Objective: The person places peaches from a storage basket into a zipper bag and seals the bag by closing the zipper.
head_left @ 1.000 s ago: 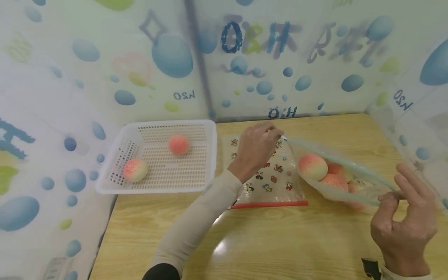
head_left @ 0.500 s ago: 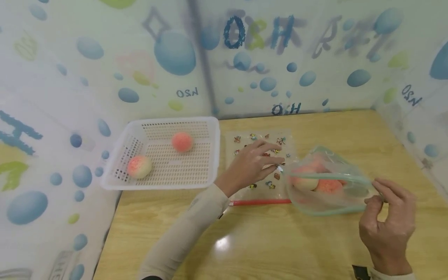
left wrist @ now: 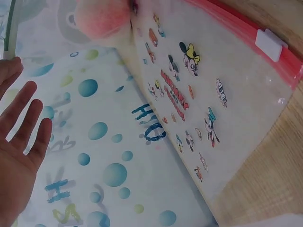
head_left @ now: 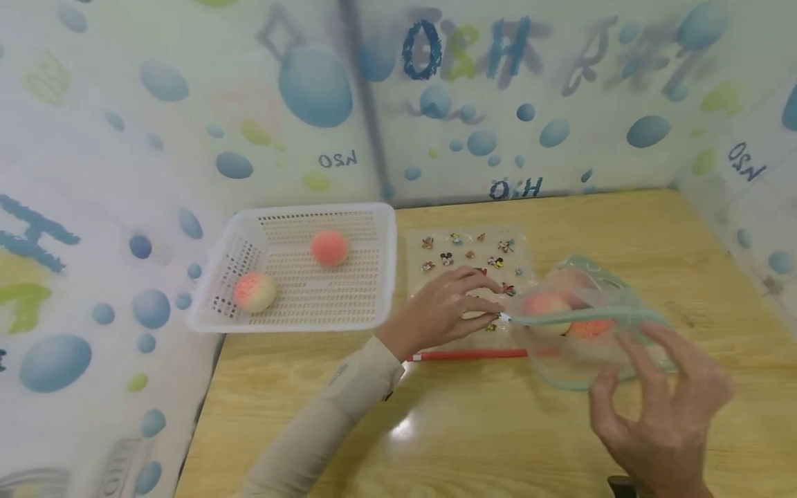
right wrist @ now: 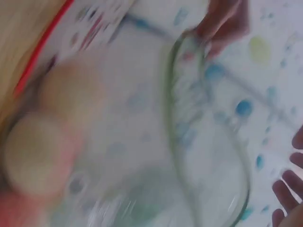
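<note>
On the right of the table (head_left: 473, 429), where the clear bag (head_left: 585, 349) of peaches (head_left: 546, 304) rests, my right hand (head_left: 666, 404), fingers apart, has released one corner, leaving only my left hand (head_left: 445, 308) pinching the opposite end, so I judge the opening half-secured.

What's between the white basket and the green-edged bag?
A clear red-zipped bag with cartoon prints, lying on the table, partly covered by the left hand. Head view shows it.
</note>
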`<state>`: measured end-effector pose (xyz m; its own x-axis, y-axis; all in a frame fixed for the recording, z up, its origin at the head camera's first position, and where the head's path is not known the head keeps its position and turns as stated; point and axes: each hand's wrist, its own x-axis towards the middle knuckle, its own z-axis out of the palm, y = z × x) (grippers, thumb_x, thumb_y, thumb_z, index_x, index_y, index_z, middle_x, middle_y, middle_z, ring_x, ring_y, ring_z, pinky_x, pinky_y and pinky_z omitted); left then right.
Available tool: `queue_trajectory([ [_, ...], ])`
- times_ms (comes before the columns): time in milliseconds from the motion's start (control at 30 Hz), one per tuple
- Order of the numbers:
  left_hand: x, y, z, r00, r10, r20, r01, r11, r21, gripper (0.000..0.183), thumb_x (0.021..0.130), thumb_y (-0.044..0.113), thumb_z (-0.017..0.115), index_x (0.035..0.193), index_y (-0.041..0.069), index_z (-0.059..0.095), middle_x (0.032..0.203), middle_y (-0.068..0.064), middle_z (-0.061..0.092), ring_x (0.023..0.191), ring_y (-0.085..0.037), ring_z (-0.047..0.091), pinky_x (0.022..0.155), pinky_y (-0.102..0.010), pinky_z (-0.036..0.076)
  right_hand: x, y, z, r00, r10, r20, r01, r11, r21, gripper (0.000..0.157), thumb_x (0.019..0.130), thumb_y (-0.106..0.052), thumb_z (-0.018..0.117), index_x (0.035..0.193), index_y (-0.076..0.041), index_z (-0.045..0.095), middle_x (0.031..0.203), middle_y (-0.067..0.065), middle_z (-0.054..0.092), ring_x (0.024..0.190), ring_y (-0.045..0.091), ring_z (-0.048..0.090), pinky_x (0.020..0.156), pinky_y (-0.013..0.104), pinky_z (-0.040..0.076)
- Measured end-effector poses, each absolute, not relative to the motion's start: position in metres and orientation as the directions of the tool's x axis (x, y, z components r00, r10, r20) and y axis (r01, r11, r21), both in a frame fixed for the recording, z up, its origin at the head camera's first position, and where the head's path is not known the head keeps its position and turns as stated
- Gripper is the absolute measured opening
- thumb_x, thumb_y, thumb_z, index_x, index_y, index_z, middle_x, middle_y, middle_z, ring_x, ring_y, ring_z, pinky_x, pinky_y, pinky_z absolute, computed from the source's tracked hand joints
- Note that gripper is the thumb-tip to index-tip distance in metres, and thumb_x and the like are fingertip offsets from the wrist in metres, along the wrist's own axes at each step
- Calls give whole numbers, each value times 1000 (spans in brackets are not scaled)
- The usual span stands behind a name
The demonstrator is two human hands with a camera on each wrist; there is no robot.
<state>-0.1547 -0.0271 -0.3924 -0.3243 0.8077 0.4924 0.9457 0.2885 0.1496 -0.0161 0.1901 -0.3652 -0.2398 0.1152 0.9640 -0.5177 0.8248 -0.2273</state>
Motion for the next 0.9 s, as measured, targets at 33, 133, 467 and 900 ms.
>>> queue_trajectory([
  [33,-155,-27,-392,-331,807,490,943,297,149,14,94,22,74,104,18,82,117,-1,70,113,-19,60,107,-24,38,-19,181,-363,-228,62,972,-554,813,-182,29,84,-14,53,99,5,69,104,23,65,92,47,52,85,41,30],
  [133,-154,-27,-392,-346,805,483,938,313,149,13,93,23,75,104,18,82,117,-1,70,114,-19,60,108,-25,38,-26,162,-364,-293,-115,949,-627,773,-100,27,92,-16,55,98,3,73,101,20,69,85,44,57,74,49,29],
  [467,-147,-29,-397,-387,793,472,922,352,165,15,93,25,76,104,17,81,117,-1,71,115,-18,61,108,-25,37,-46,164,-403,-580,-321,748,-561,824,-81,39,106,-27,49,113,1,74,111,16,68,106,44,57,86,68,21],
  [900,-142,-29,-402,-343,756,558,929,359,85,19,95,27,74,109,16,81,115,-1,70,113,-17,61,105,-23,41,-63,167,-416,-577,-278,768,-570,811,-135,40,107,-30,51,105,0,77,105,14,67,102,43,55,87,69,17],
])
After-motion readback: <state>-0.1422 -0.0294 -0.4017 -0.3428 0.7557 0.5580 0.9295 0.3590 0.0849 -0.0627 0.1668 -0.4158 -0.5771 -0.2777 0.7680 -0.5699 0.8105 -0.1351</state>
